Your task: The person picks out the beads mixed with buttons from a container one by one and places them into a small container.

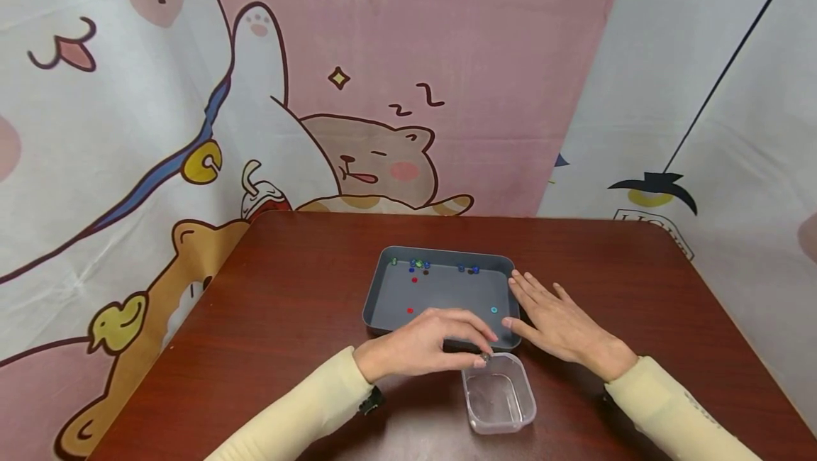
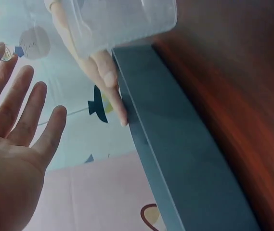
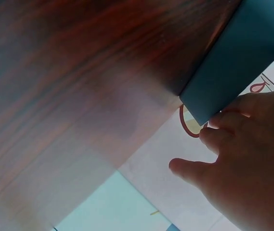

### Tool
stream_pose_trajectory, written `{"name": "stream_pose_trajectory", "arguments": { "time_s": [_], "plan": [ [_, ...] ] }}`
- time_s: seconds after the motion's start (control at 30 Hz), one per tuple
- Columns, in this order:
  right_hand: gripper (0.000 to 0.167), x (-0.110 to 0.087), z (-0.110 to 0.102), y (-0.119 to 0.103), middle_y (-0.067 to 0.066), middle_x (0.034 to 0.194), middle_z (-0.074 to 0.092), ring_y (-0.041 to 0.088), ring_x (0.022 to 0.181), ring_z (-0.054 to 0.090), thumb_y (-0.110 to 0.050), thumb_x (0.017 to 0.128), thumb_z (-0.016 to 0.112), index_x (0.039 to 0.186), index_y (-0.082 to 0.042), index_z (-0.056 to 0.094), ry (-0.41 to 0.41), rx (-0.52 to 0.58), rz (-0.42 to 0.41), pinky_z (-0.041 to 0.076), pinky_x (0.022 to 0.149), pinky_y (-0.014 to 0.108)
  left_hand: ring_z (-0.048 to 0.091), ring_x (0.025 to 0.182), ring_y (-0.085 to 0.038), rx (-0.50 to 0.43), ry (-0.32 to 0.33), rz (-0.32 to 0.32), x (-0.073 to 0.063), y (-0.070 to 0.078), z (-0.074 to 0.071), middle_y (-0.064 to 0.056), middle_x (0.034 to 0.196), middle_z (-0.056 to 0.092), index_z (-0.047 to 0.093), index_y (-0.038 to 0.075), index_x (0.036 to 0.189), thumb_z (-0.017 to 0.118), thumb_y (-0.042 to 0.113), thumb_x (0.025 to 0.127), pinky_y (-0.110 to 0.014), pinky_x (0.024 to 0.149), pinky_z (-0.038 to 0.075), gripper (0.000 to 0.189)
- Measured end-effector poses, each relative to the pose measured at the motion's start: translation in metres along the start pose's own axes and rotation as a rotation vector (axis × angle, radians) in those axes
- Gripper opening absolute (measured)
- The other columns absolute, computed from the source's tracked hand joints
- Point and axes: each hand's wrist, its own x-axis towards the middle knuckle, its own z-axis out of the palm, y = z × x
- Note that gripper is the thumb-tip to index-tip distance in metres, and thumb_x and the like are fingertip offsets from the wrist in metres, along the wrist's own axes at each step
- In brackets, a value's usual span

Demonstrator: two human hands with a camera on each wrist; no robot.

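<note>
My left hand pinches a small round glassy piece, like a marble, between thumb and fingertip. In the left wrist view the marble looks clear with coloured streaks, and the other fingers are spread. The hand is over the far rim of a clear plastic box. My right hand rests with straight fingers at the right edge of a grey tray. In the right wrist view its fingers touch the tray's side wall.
Inside the tray, several small blue, green and dark pieces lie along the far side. Two red pieces and a light-blue ring lie nearer. All stands on a brown wooden table before a cartoon-printed cloth.
</note>
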Motion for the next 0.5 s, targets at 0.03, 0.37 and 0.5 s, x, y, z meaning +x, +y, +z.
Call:
{"name": "stream_pose_trajectory", "arguments": {
  "time_s": [0.03, 0.37, 0.5],
  "plan": [
    [0.086, 0.000, 0.000, 0.000, 0.017, 0.168, 0.027, 0.040, 0.153, 0.026, -0.064, 0.103, 0.046, 0.159, 0.001, 0.036, 0.001, -0.002, -0.002, 0.021, 0.115, 0.073, 0.056, 0.124, 0.000, 0.002, -0.005, 0.008, 0.000, 0.001, 0.002, 0.001, 0.127, 0.068, 0.077, 0.010, 0.114, 0.073, 0.017, 0.099, -0.019, 0.107, 0.042, 0.018],
    [0.086, 0.000, 0.000, 0.000, 0.018, 0.167, 0.027, 0.040, 0.153, 0.026, -0.064, 0.104, 0.046, 0.159, 0.002, 0.036, 0.001, -0.006, -0.011, 0.022, 0.115, 0.073, 0.056, 0.125, -0.002, 0.070, -0.086, 0.016, 0.001, 0.003, 0.015, 0.000, 0.131, 0.066, 0.077, 0.009, 0.116, 0.074, 0.019, 0.098, -0.013, 0.103, 0.041, 0.020],
    [0.086, 0.000, 0.000, 0.000, 0.019, 0.167, 0.027, 0.040, 0.153, 0.027, -0.063, 0.104, 0.047, 0.158, 0.002, 0.036, 0.003, -0.005, -0.014, 0.022, 0.115, 0.073, 0.054, 0.127, -0.001, 0.130, -0.104, 0.022, 0.001, 0.001, 0.019, 0.001, 0.133, 0.065, 0.078, 0.012, 0.114, 0.075, 0.021, 0.098, -0.012, 0.106, 0.038, 0.019]
  ]
}}
